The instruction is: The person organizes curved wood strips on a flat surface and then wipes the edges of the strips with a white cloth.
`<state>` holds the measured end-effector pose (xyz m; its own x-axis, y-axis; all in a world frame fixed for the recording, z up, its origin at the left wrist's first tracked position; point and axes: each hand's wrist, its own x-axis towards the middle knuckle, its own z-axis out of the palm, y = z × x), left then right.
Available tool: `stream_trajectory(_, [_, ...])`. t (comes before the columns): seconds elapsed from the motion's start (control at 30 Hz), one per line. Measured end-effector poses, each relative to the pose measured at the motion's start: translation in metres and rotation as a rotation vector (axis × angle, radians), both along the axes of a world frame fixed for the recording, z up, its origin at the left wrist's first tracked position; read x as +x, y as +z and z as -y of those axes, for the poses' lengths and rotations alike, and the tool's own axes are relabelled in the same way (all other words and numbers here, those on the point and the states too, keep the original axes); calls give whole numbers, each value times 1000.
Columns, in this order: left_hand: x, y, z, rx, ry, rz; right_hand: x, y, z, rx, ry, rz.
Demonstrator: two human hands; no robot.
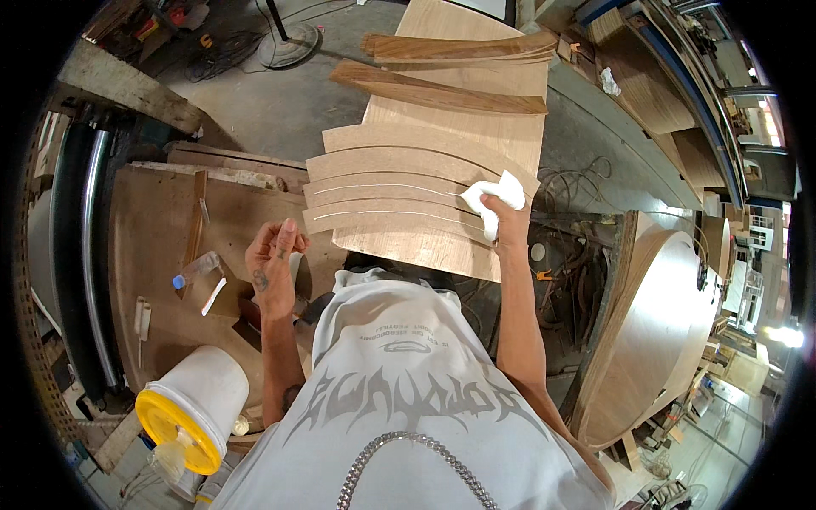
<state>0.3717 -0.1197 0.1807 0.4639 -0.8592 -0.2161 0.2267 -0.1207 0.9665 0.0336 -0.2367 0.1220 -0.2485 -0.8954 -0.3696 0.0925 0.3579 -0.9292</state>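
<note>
My right hand [508, 223] is wrapped round a white squeeze bottle [503, 194], which lies tilted over the right part of several curved wooden strips [382, 161]. Its nozzle points left, at the end of a white glue line on one strip. A second white line runs along the strip nearest me. The strips lie side by side on a pale wooden board [391, 242]. Apart from them, to the left, my left hand [276, 263] is raised with its fingers curled in and the thumb against them; nothing shows in it.
Darker curved wood pieces [450, 89] lie on the board's far part. At left, a clear bottle with a blue cap [197, 270] rests on a brown panel [153, 229], near a white bucket with a yellow rim [208, 382]. Stacked curved panels [659, 314] stand at right.
</note>
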Motion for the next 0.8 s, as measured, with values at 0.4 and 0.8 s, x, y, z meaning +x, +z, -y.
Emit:
stream_trajectory(0.4, [-7, 3, 6, -4, -33, 9, -21, 1, -7, -20, -17, -50])
stream_trajectory(0.8, [-2, -3, -1, -16, 22, 1, 20, 27, 25, -75, -33, 150])
